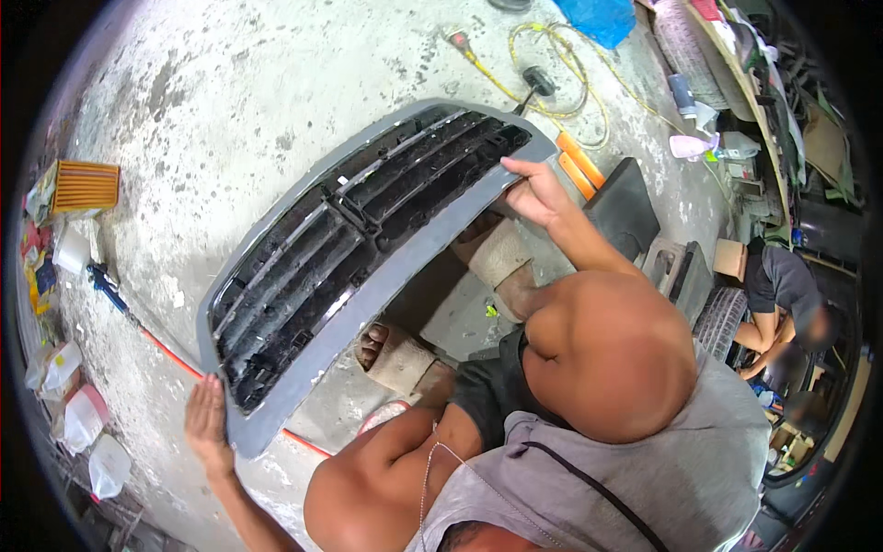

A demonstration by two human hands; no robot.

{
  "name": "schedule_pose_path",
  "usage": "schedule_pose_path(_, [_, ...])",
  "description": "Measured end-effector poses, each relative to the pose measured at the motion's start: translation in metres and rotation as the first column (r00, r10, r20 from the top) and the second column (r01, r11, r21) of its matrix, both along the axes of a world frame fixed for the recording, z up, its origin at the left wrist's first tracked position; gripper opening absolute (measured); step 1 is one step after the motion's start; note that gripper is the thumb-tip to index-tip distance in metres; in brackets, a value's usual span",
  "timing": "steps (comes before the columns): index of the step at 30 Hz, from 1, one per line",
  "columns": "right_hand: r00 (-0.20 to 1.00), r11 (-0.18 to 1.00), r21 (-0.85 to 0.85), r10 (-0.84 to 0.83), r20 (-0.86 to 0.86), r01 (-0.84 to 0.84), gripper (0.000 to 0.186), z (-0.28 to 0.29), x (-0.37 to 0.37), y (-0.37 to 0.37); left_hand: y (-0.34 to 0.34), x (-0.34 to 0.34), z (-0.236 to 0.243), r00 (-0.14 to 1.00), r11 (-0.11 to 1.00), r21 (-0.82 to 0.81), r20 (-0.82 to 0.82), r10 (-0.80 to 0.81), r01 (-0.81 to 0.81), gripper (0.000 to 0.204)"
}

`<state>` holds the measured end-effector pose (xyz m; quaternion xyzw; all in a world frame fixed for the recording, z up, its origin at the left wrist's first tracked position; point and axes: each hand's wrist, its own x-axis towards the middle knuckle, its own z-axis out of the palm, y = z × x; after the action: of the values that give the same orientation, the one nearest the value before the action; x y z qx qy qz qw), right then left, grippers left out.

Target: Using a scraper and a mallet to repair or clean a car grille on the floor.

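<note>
A large car grille with a grey frame and black slatted insert lies tilted in front of me, above my sandalled feet. My left hand grips its lower left end, fingers along the outer edge. My right hand holds the upper right end of the frame, thumb on the rim. Just beyond that end are an orange tool and a dark flat slab.
Yellow hoses and a red hose cross the stained concrete floor. An orange pleated filter and jugs sit left. A co-worker crouches by a tyre at right; boards and bottles line that side.
</note>
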<state>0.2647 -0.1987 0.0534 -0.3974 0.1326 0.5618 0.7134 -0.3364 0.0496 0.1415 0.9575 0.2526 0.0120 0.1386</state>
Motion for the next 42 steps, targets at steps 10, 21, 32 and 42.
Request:
schedule_pose_path(10, [0.973,0.972,-0.094,0.208,-0.098,-0.217,0.032,-0.062,-0.020,0.015,-0.113,-0.064,-0.138,0.914,0.949,0.188,-0.275,0.297,-0.252,0.037])
schedule_pose_path(21, [0.963,0.920,-0.302,0.201,-0.182,-0.249,0.056,-0.030,0.044,-0.050,-0.038,0.064,-0.006,0.718,0.646,-0.345,-0.489,0.495,-0.681,0.043])
schedule_pose_path(32, [0.712,0.736,-0.636,0.573,0.405,-0.231,0.049,-0.032,0.107,-0.059,-0.014,0.322,-0.088,0.988,0.950,-0.269,-0.047,0.150,-0.157,0.070])
schedule_pose_path(42, [0.578,0.714,-0.635,0.663,0.475,-0.296,0.036,-0.047,0.068,-0.012,-0.021,0.454,-0.162,0.903,0.897,-0.248,0.138,0.406,-0.366,0.022])
